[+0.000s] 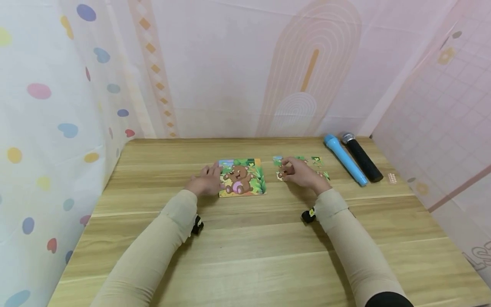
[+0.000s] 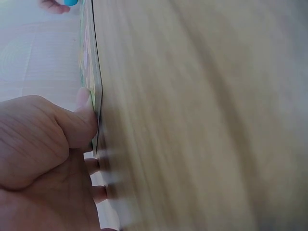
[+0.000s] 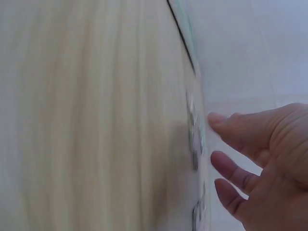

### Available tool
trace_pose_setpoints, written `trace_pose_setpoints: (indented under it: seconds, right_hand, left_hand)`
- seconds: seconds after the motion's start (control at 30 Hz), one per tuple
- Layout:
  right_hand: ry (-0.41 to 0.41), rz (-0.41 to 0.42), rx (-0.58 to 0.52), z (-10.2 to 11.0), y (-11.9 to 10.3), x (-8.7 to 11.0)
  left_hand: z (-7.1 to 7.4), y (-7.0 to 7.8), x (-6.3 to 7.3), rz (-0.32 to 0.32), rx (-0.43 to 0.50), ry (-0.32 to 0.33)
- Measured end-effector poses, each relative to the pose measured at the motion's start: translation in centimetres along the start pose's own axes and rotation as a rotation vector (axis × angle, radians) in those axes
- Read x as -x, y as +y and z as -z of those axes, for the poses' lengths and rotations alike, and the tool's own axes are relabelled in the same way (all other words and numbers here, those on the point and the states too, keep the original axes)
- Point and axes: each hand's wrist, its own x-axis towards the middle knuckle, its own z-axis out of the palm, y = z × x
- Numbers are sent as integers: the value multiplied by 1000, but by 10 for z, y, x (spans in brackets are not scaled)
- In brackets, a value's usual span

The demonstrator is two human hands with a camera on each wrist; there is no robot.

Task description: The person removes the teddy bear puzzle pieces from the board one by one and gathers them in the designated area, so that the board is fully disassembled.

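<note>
A bear picture puzzle board (image 1: 241,178) lies flat on the table, showing a brown bear among green leaves. My left hand (image 1: 208,181) rests at its left edge; in the left wrist view the thumb (image 2: 84,103) presses on the board's rim (image 2: 96,91) and other fingertips touch the tabletop beside it. My right hand (image 1: 303,172) hovers low over several loose puzzle pieces (image 1: 317,161) to the right of the board and partly hides them. In the right wrist view its thumb and fingers are bent and apart, with nothing visible between them, close to the pieces (image 3: 195,132).
A blue microphone (image 1: 346,160) and a black microphone (image 1: 362,157) lie side by side at the back right of the wooden table (image 1: 245,256). Right of them is a small dotted sticker-like patch (image 1: 391,178). Patterned cloth walls (image 1: 222,72) enclose the back and sides.
</note>
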Motion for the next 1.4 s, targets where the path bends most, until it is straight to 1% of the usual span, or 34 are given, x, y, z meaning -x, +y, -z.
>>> trace_pose_setpoints:
  seconds: [0.1,0.2,0.27,0.37,0.47,0.6,0.7,0.77,0.83,0.93,1.0,1.1,1.17,1.33,1.4]
  right_hand:
    - [-14,49,-17,-8,-12,-1]
    - [-85,93,-34,-20,-26,-2]
    - [-134,94,-22,-28,-34,-4]
    - [-170,86,30,-40,-44,-7]
    - [-171,70,107,-47,-49,-8]
    - [-168,78,185,-52,-51,-8]
    - [-174,96,198,-53,-52,-8]
    - [-176,96,194,-54,-54,-9]
    - [-174,94,193,-54,-54,-9]
    - [-171,82,188,-55,-55,-10]
    - [-169,78,183,-56,-55,-10]
    - [-167,76,174,-57,-57,-11]
    - [-163,80,179,-57,-57,-11]
    - [-159,93,207,-58,-56,-13]
    - [-161,94,212,-57,-56,-13]
  left_hand:
    - [1,1,2,7,9,12]
    - [1,2,4,7,6,20]
    - [1,3,5,5,-3,20]
    - [0,2,6,3,-8,22]
    - [0,2,7,0,4,20]
    - [2,2,9,2,21,8]
    - [3,2,13,3,18,2]
    - [5,3,15,-7,34,6]
    - [6,4,18,-21,61,2]
    - [9,7,21,-37,134,-4]
    - [10,10,23,-20,174,-11]
    - [10,16,24,42,196,-7]
    - [9,20,24,68,200,-9]
    - [4,27,20,106,133,-22]
    - [2,29,18,135,106,-26]
